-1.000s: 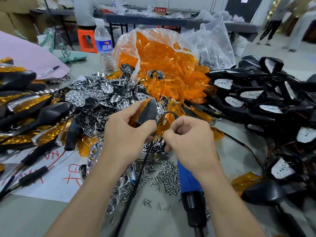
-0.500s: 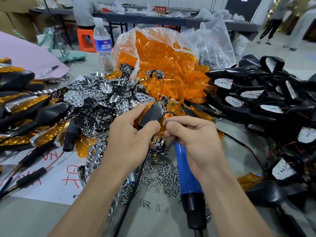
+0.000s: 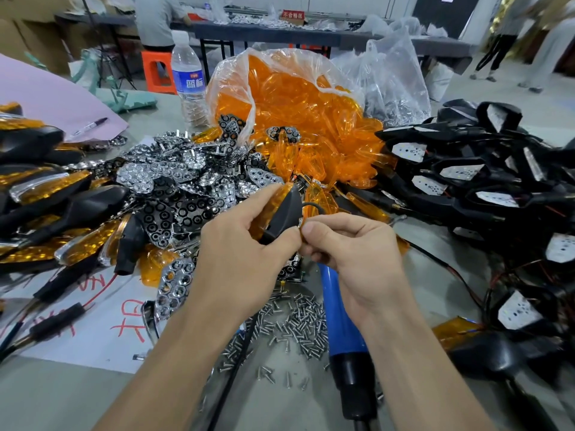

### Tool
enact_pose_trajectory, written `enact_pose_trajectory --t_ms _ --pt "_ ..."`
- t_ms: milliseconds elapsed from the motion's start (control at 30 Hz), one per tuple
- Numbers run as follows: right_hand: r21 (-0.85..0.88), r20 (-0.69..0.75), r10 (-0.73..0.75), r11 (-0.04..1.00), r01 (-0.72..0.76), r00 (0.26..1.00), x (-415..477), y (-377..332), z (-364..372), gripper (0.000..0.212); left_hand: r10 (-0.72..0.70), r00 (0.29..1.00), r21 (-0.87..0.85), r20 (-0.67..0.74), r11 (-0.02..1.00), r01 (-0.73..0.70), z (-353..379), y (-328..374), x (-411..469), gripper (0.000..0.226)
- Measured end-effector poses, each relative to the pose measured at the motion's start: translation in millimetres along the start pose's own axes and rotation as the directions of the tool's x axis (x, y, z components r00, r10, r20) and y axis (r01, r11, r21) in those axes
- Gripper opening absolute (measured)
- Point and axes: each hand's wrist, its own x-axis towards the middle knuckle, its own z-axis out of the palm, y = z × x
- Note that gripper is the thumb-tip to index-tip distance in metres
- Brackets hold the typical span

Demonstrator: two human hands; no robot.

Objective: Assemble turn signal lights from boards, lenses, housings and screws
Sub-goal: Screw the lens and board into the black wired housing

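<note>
Steel screws (image 3: 298, 325) lie loose on the grey table (image 3: 62, 396) at the near edge, under both forearms. Just right of them rests a blue-and-black electric screwdriver (image 3: 342, 325), its black end nearest.

Above these, the left hand (image 3: 239, 262) is closed around a turn signal (image 3: 283, 213), thumb and fingers clamped on its dark housing with the amber lens facing left. The right hand (image 3: 357, 256) meets it from the right, thumb and forefinger pinched together at the housing's near end; whether a screw sits between them cannot be told. A black wire curls out past the housing.

Left of the hands lie finished signals (image 3: 46, 188), black with amber faces. Further back is a heap of chrome reflectors (image 3: 174, 172). To the right, black housings with white boards (image 3: 460, 172) are piled with tangled leads.

Beyond, a clear bag spills orange lenses (image 3: 305, 119), with a water bottle (image 3: 188, 79) standing just to its left.
</note>
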Motion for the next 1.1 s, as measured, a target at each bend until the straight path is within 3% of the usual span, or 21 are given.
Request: enact_pose_trajectory --t_ms 300,467,733,1100 --pt "-0.031 -0.015 0.02 0.999 -0.02 1.0 3 0 -2 0.025 -0.02 0.998 -0.008 -0.054 1.0 0.02 -1 -2 0 0.05" --pt "-0.084 0.06 0.041 0.996 -0.036 0.997 3 -2 -1 0.017 -0.052 0.998 -0.044 -0.043 0.998 0.05 -3 -5 2 0.04" --pt "-0.036 0.028 0.041 0.999 -0.04 0.999 2 -2 -1 0.017 -0.206 0.968 -0.343 0.146 0.907 0.245 1 -11 5 0.038" --pt "-0.106 0.014 0.056 0.993 -0.055 0.998 3 -4 -3 0.021 -0.306 0.931 -0.477 0.2 0.799 0.366 4 -3 2 0.034"
